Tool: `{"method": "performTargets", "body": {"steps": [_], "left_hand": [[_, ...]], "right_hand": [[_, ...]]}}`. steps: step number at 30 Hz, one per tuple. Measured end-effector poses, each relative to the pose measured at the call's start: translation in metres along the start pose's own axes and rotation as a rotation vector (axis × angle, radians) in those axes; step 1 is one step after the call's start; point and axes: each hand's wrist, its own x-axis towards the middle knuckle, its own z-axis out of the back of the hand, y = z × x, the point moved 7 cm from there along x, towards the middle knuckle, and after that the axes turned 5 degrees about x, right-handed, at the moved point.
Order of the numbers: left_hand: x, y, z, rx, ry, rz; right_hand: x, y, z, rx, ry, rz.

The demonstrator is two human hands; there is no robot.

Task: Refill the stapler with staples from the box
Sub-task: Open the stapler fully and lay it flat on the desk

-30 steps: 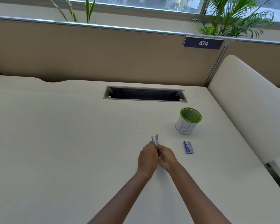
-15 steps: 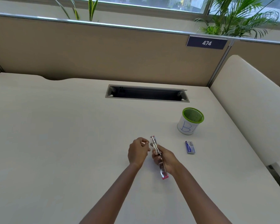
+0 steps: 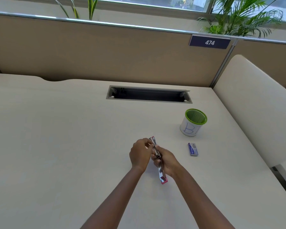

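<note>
stapler (image 3: 158, 160) opened flat, gripped by right hand (image 3: 168, 161), left hand (image 3: 139, 153) pinching its front

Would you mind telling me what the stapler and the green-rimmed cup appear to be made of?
The silver pink-tipped stapler looks like shiny metal, reflective; its tips probably plastic. The green-rimmed cup seems mesh inside, likely metal, wrapped in matte white paper with blue handwriting.

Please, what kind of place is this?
Probably an office cubicle: a desk with a cable slot, a partition bearing the number sign 474, and a mesh pen cup.
</note>
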Motion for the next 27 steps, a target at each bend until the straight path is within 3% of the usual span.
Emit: {"method": "performTargets", "body": {"steps": [13,21,27], "left_hand": [[0.0067,-0.0040,-0.0006,0.034,0.022,0.027],[0.0071,-0.0045,0.0005,-0.059,0.009,0.021],[0.0090,-0.0035,0.0041,-0.267,-0.025,0.027]], "right_hand": [[-0.0044,0.0031,-0.0055,-0.135,0.004,0.057],[-0.0064,0.0039,-0.0089,-0.114,0.001,0.055],[-0.0099,0.0068,-0.0099,0.015,0.000,0.042]]}}
